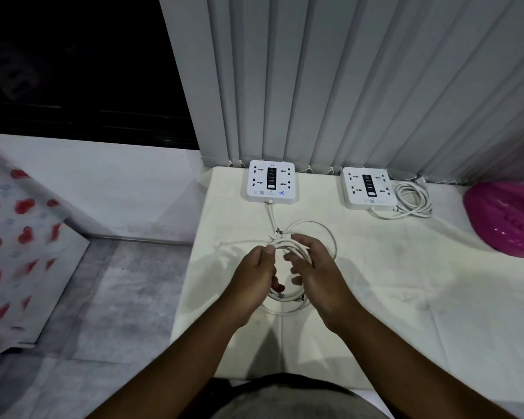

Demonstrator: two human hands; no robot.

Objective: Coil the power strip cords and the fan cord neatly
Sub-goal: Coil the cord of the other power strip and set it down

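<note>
Your left hand (pixel 256 276) pinches cord (pixel 313 222) loops, fingers curled round bundle. Your right hand (pixel 315 267) grips same loops, thumb over, fingers curled under. Loops lie mid-table (pixel 375 282), cord running to left power strip (pixel 271 182). Right power strip (pixel 369 189) touches own coiled cord (pixel 413 199).

Left forearm (pixel 176 358) and right forearm (pixel 406 358) were bare down to the frame edge. Torso wore a grey garment (pixel 288 402), dark band (pixel 285 380) along its upper edge. Which garment it was, shirt or shorts, couldn't tell.
</note>
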